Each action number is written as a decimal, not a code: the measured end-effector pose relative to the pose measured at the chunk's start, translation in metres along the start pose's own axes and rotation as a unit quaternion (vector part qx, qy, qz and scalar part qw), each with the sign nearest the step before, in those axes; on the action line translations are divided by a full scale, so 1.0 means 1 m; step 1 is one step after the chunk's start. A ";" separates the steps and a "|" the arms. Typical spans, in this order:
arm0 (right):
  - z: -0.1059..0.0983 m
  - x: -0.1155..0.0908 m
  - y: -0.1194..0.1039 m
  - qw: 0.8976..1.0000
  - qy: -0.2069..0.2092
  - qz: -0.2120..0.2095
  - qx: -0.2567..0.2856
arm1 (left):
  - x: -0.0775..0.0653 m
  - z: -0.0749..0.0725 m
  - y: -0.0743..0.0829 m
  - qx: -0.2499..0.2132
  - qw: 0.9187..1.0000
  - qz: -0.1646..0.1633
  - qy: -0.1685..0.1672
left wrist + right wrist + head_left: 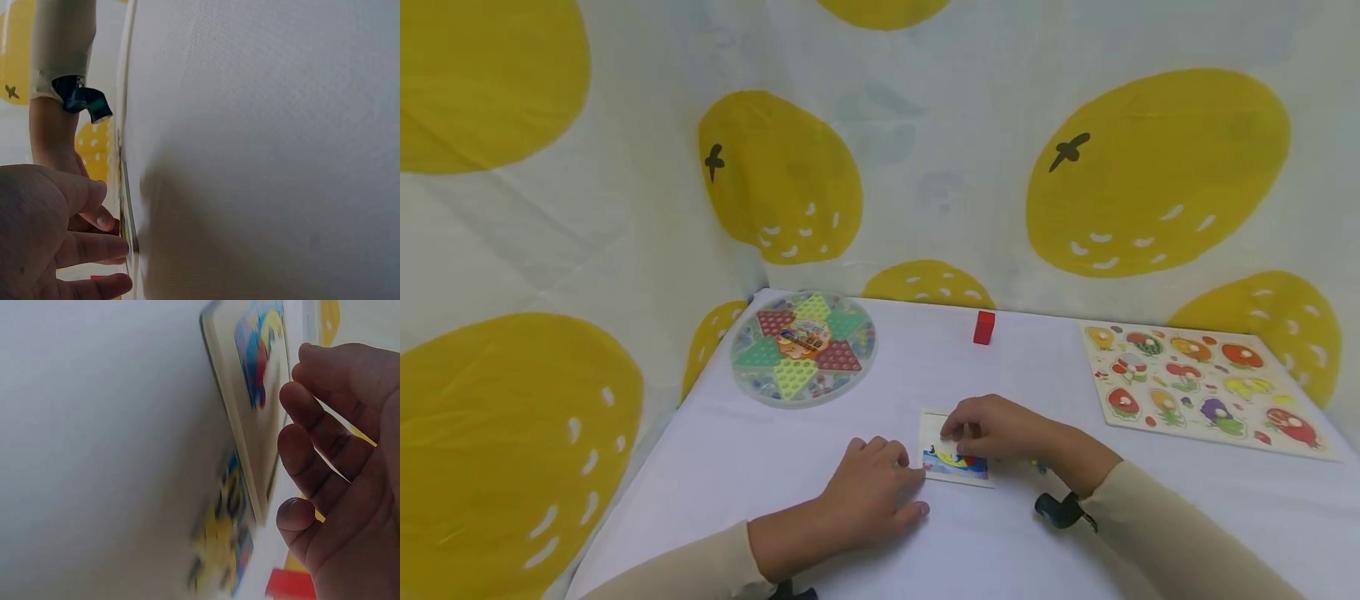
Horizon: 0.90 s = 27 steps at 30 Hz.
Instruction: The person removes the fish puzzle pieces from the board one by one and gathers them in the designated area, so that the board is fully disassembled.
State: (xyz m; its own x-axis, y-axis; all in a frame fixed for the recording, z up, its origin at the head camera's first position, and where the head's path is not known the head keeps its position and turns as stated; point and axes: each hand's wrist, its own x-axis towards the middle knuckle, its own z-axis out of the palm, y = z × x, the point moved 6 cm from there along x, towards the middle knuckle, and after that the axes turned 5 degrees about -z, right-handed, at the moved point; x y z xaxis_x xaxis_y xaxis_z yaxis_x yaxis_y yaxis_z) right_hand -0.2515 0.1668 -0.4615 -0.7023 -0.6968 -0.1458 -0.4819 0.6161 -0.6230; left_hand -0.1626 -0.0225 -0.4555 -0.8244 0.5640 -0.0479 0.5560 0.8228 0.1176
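A small jigsaw board (932, 427) lies on the table between the hands, its pale bare part at the far side. Joined blue, yellow and red puzzle pieces (953, 468) fill its near part. My left hand (874, 492) rests at the board's left edge, fingers relaxed, fingertips close to the rim in the left wrist view. Over the board reaches my right hand (988, 427), thumb and fingertips near the picture. Its fingers (297, 450) are loosely bent, and nothing shows between them. Loose puzzle pieces (219, 540) lie beside the board under the right hand.
A round star-patterned game board (805, 346) lies at the back left. Toward the back stands a red block (984, 327). On the right is a fruit peg puzzle (1202, 387). A fruit-printed curtain (940, 167) hangs behind the white table (715, 475).
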 end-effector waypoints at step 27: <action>0.022 0.009 -0.041 0.996 -0.014 0.007 -0.091 | 0.000 -0.003 0.002 0.032 0.999 0.021 -0.027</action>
State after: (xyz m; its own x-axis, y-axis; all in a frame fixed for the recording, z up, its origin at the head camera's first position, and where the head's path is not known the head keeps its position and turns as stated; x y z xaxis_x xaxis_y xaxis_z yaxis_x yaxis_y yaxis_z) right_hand -0.2265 0.1277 -0.4542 -0.6955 -0.6964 -0.1771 -0.5614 0.6805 -0.4709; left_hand -0.1624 -0.0210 -0.4527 -0.7940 0.5999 -0.0986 0.5972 0.8000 0.0580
